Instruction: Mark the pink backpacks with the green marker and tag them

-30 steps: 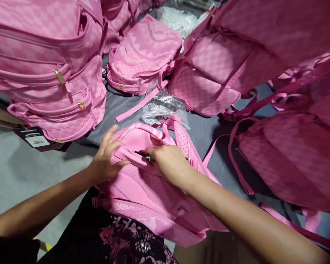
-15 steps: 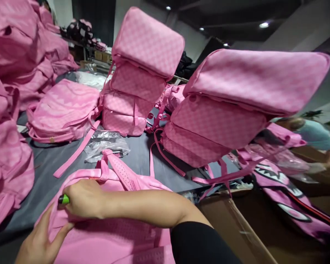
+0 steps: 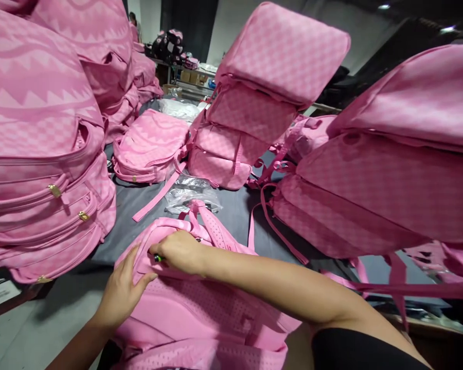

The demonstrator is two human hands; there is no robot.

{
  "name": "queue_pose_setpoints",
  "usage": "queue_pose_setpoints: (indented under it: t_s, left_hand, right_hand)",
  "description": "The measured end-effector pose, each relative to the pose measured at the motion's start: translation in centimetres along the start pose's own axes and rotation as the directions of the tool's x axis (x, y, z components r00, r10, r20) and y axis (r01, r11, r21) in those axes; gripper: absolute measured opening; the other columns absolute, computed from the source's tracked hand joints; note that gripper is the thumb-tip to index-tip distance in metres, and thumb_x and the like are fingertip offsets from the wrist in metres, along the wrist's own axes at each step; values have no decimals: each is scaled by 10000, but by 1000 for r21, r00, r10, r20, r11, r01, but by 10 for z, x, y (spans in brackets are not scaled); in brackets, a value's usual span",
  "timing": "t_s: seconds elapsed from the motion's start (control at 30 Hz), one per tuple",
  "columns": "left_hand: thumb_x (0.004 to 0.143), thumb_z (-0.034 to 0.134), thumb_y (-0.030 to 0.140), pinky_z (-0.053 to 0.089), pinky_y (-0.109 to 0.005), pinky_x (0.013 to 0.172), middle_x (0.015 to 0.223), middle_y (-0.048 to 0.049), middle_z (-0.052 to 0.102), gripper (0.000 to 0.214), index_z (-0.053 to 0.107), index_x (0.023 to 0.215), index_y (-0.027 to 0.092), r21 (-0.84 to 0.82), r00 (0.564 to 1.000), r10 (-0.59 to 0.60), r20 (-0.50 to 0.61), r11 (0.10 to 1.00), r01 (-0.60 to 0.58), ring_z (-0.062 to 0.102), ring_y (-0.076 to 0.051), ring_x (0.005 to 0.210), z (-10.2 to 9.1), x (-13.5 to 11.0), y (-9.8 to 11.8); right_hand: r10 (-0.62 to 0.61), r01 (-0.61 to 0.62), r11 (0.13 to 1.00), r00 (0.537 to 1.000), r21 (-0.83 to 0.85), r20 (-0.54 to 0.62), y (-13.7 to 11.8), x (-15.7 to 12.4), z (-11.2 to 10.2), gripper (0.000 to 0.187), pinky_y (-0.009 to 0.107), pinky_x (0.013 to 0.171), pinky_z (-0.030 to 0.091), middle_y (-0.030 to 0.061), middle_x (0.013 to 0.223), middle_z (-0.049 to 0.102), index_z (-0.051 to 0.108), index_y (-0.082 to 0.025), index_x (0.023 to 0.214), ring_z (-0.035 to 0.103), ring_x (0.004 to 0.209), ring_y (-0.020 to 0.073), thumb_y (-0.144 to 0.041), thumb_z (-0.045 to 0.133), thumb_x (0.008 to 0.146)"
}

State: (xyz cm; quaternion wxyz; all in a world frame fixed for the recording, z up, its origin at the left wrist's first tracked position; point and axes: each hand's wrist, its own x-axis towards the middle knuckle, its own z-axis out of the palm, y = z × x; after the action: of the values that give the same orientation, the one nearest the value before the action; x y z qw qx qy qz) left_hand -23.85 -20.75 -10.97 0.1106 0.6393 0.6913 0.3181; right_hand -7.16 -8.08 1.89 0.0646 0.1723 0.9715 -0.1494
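A pink backpack (image 3: 200,303) lies in front of me, its perforated back panel and a shoulder strap (image 3: 216,231) facing up. My left hand (image 3: 121,290) grips its left edge, thumb on the near face and fingers along the outer side. Closed in a fist, my right hand (image 3: 181,252) presses on the fabric near the bag's upper edge. From that fist pokes the end of a small green-and-black tool (image 3: 159,258); the rest of it is hidden, so its kind does not show.
Stacked pink backpacks (image 3: 42,154) with gold zip pulls rise on the left. A smaller backpack (image 3: 150,144), a clear plastic bag (image 3: 193,192) and a tall checkered stack (image 3: 281,56) stand beyond on the grey-covered table (image 3: 135,198). Another checkered stack (image 3: 393,169) leans at the right.
My view has swung left, so everything sits further right in the picture. Both hands stay at the backpack's upper left edge. Less of the green tool end shows.
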Motion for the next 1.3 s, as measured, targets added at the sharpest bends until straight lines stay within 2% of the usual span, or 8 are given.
queue_pose_setpoints:
  t_s: [0.2, 0.37, 0.67, 0.87, 1.03, 1.1, 1.2, 1.3]
  left_hand:
    - [920, 528, 565, 547, -425, 1013, 1344, -195, 622, 686, 463, 1403, 83, 9, 997, 71, -14, 997, -71, 618, -300, 1243, 3, -1, -5]
    - [921, 533, 555, 556, -415, 999, 1343, -201, 621, 690, 434, 1419, 88, 36, 995, 91, -32, 995, -90, 624, -300, 1234, 4, 0, -6]
    - [922, 546, 481, 568, -392, 981, 1331, -200, 630, 647, 431, 1415, 78, 59, 989, 133, -61, 990, -129, 640, -291, 1211, 4, 0, -5]
    - [930, 511, 559, 564, -391, 981, 1316, -203, 639, 676, 456, 1396, 73, 58, 990, 130, -62, 990, -126, 643, -297, 1206, 3, 2, -4]
    - [908, 492, 587, 560, -385, 981, 1332, -160, 641, 672, 461, 1398, 129, 14, 1000, -3, 20, 1000, 2, 641, -291, 1211, 2, 0, -9]
    - [877, 496, 602, 558, -394, 981, 1311, -142, 659, 667, 484, 1375, 158, 4, 991, -115, 64, 993, 115, 650, -301, 1195, 1, -1, -10]
    - [829, 504, 630, 549, -433, 981, 1276, -134, 680, 672, 524, 1332, 185, 27, 953, -277, 124, 961, 275, 655, -338, 1177, -4, 1, -5]
    - [820, 530, 631, 549, -436, 974, 1252, -117, 695, 643, 541, 1314, 219, 4, 936, -310, 169, 950, 314, 664, -336, 1161, -9, 6, 3]
  right_hand:
    - [-66, 79, 986, 994, 146, -90, 4, -1, 6, 165, 260, 573, 260, 19, 868, 703, 643, -206, 1022, 570, 710, 137, -321, 607, 910]
    - [-93, 102, 982, 994, 161, -58, 9, 2, 9, 102, 266, 561, 236, 3, 793, 677, 646, -198, 918, 539, 676, 127, -291, 616, 890]
    - [166, -164, 980, 986, 112, -4, -8, 11, -2, 209, 272, 549, 243, 49, 807, 702, 679, -191, 1018, 572, 680, 165, -319, 652, 854]
    - [-26, 19, 986, 999, 165, 43, 4, 8, -3, 170, 259, 592, 306, 28, 898, 732, 684, -197, 1035, 608, 758, 147, -232, 614, 883]
    - [-117, 119, 993, 991, -22, 70, 5, 4, -6, 259, 303, 556, 324, 49, 946, 730, 654, -178, 1096, 650, 796, 186, -373, 570, 947]
    - [-127, 142, 982, 984, -125, 123, 9, -14, -8, 199, 307, 567, 372, 56, 952, 724, 642, -169, 1078, 666, 811, 190, -289, 514, 984]
    - [23, 38, 963, 975, -266, 222, 19, -56, -8, 192, 308, 596, 450, 72, 937, 718, 632, -152, 1038, 688, 797, 196, -114, 456, 972]
    - [185, -108, 940, 959, -323, 217, 21, -89, -8, 209, 311, 583, 483, 97, 971, 715, 631, -139, 1048, 700, 787, 214, -71, 466, 941]
